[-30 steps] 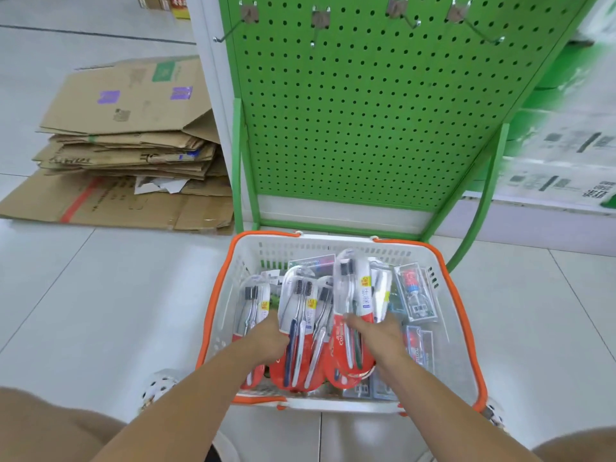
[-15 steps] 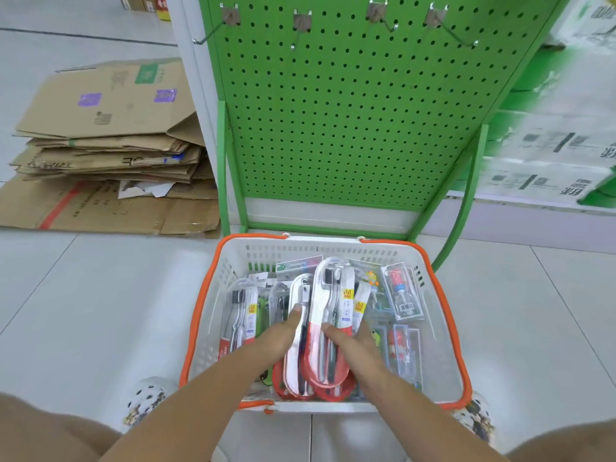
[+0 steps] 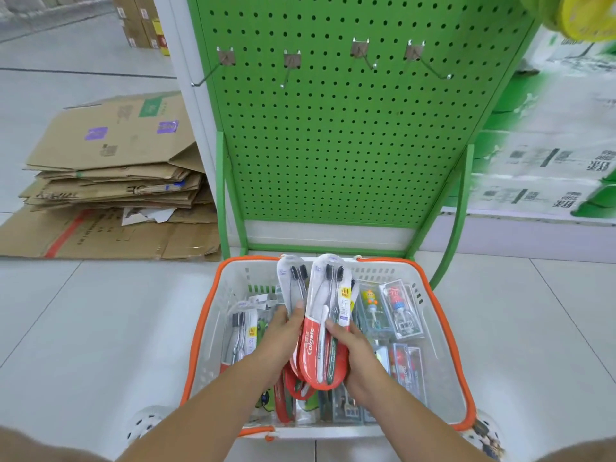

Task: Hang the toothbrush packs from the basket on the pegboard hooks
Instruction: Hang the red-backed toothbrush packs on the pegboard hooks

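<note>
Orange-rimmed and white-walled, the basket (image 3: 443, 341) sits on the tiled floor (image 3: 83, 328) at the foot of the green pegboard (image 3: 333, 145). In the head view both hands are over the basket's middle. The left hand (image 3: 283, 335) is closed on the left edge of a fanned bunch of toothbrush packs (image 3: 320, 328), thumb lying on the front; the right hand (image 3: 355, 355) clamps the bunch's lower right side. The packs stand tilted upright, their tops reaching the basket's far rim. More packs lie flat inside, by the left wall and right half. Four metal hooks (image 3: 365, 56) stand bare high on the pegboard. Flattened cardboard (image 3: 110, 181) is stacked on the floor left of it.
</note>
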